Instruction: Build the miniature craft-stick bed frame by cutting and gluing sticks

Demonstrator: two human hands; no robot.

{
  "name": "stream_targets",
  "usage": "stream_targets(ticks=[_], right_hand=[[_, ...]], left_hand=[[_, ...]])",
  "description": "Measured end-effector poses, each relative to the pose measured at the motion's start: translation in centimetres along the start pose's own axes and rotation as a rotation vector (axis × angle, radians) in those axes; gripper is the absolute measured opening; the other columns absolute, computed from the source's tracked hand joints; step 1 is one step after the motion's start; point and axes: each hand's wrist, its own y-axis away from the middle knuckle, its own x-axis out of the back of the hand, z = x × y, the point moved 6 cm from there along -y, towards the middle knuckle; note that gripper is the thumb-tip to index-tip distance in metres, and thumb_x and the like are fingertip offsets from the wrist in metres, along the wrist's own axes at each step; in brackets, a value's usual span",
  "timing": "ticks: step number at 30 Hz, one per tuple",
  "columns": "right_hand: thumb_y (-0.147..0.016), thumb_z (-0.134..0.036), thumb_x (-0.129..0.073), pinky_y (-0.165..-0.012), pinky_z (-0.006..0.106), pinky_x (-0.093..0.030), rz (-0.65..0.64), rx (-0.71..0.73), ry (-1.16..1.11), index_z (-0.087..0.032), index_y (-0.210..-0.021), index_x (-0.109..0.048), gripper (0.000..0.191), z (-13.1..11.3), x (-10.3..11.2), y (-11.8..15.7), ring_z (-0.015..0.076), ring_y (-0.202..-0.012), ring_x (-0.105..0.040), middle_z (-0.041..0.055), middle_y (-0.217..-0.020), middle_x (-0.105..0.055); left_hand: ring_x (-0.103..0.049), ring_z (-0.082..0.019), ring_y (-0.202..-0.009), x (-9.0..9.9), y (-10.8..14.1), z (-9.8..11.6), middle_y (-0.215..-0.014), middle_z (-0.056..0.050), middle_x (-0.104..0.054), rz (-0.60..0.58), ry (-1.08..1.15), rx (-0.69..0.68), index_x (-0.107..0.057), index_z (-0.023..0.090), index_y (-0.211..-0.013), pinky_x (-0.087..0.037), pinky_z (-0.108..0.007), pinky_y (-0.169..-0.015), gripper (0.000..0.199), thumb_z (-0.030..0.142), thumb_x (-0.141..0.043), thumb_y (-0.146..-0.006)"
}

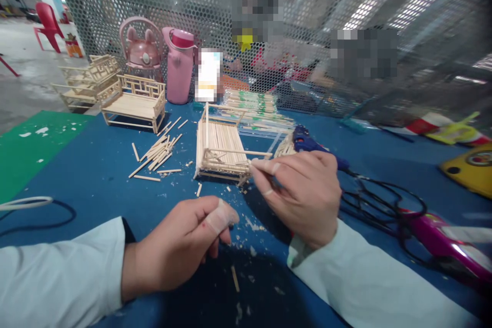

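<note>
A small bench-like frame of thin wooden sticks (225,143) stands on the blue table in the middle. My right hand (302,192) is at its near right corner, thumb and fingertips pinched by the end of a rail; whether they grip the rail or a small piece is hard to make out. My left hand (188,241) hovers nearer to me, lower left of the frame, its fingers curled together; anything inside them is hidden. White tape wraps the thumb of the left hand and fingers of the right. Loose short sticks (157,152) lie left of the frame.
A finished small bench (134,102) and stacked ones (88,79) stand back left, beside a pink bottle (180,69). Bagged sticks (249,105) lie behind. A blue glue gun (307,141), black cable (378,197) and magenta object (446,241) occupy the right. Perforated mesh rises behind.
</note>
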Motion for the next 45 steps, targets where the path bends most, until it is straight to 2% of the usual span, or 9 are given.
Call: stream_targets(ticks=[22,25,29,32,34,36,39,42,45], right_hand=[[-0.078,-0.029,-0.066,-0.071,0.039,-0.034,-0.030,-0.074,-0.060,-0.025,-0.084,-0.056,0.012,0.3,-0.1,0.4,0.0196,-0.065,-0.056,-0.0002,-0.065,-0.065],[-0.074,-0.025,-0.070,-0.071,0.039,-0.038,0.037,-0.187,-0.178,-0.025,-0.089,-0.052,0.023,0.9,0.5,0.6,0.0183,-0.064,-0.052,0.0001,-0.068,-0.057],[-0.070,-0.014,-0.061,-0.071,0.036,-0.045,0.108,-0.500,-0.582,-0.026,-0.101,-0.048,0.036,3.0,-0.1,1.5,0.0178,-0.077,-0.052,0.0029,-0.089,-0.053],[-0.066,-0.012,-0.055,-0.068,0.033,-0.048,-0.129,-0.698,-0.859,-0.023,-0.107,-0.048,0.043,3.5,-2.8,2.1,0.0169,-0.080,-0.057,0.0037,-0.091,-0.056],[-0.068,-0.016,-0.056,-0.061,0.030,-0.048,-0.319,-0.761,-0.879,-0.020,-0.099,-0.053,0.032,3.2,-4.2,2.5,0.0155,-0.072,-0.057,0.0029,-0.084,-0.058],[-0.072,-0.022,-0.057,-0.061,0.030,-0.047,-0.406,-0.731,-0.789,-0.019,-0.086,-0.058,0.014,2.8,-4.7,2.4,0.0148,-0.067,-0.057,0.0027,-0.078,-0.061],[-0.075,-0.021,-0.059,-0.068,0.032,-0.047,-0.382,-0.626,-0.682,-0.018,-0.074,-0.062,0.005,2.4,-4.3,1.8,0.0155,-0.068,-0.059,0.0030,-0.075,-0.064],[-0.073,-0.017,-0.061,-0.068,0.031,-0.047,-0.349,-0.578,-0.676,-0.018,-0.071,-0.064,0.004,1.9,-3.8,1.6,0.0152,-0.068,-0.059,0.0020,-0.073,-0.065],[-0.072,-0.017,-0.063,-0.063,0.028,-0.045,-0.324,-0.570,-0.673,-0.017,-0.076,-0.066,0.005,1.5,-3.6,1.6,0.0140,-0.065,-0.057,0.0011,-0.070,-0.063]], left_hand=[[-0.045,-0.007,-0.053,-0.1,0.0,0.5,-0.069,0.001,-0.053,-0.017,0.011,-0.027,-0.059,0.015,-0.084,-0.034,-0.018,-0.045,0.039,0.048,-0.038,-0.093],[-0.045,-0.007,-0.054,0.1,0.0,0.4,-0.068,0.001,-0.053,-0.012,0.001,-0.024,-0.059,0.016,-0.086,-0.035,-0.018,-0.046,0.040,0.050,-0.038,-0.092],[-0.044,-0.008,-0.055,0.2,0.4,1.0,-0.068,0.002,-0.051,0.006,-0.060,-0.106,-0.058,0.017,-0.087,-0.036,-0.020,-0.050,0.035,0.046,-0.041,-0.092],[-0.044,-0.008,-0.059,0.6,1.1,1.8,-0.070,0.002,-0.050,0.087,-0.121,-0.221,-0.056,0.017,-0.090,-0.038,-0.020,-0.055,0.020,0.036,-0.047,-0.090],[-0.047,-0.010,-0.064,1.2,1.2,2.2,-0.074,0.001,-0.053,0.203,-0.164,-0.268,-0.054,0.018,-0.093,-0.040,-0.021,-0.059,0.015,0.032,-0.049,-0.089],[-0.051,-0.011,-0.070,2.1,1.1,2.5,-0.080,0.000,-0.055,0.323,-0.210,-0.290,-0.052,0.018,-0.094,-0.043,-0.023,-0.065,0.013,0.030,-0.049,-0.089],[-0.053,-0.013,-0.079,3.0,0.3,2.8,-0.087,-0.002,-0.056,0.409,-0.306,-0.317,-0.052,0.017,-0.095,-0.044,-0.026,-0.074,0.013,0.027,-0.049,-0.088],[-0.054,-0.013,-0.076,3.7,0.0,3.2,-0.086,-0.003,-0.057,0.459,-0.433,-0.373,-0.052,0.017,-0.094,-0.045,-0.026,-0.072,0.012,0.026,-0.049,-0.088],[-0.055,-0.015,-0.076,3.6,0.9,5.0,-0.083,-0.003,-0.058,0.562,-0.747,-0.635,-0.052,0.019,-0.092,-0.045,-0.028,-0.072,0.009,0.023,-0.053,-0.084]])
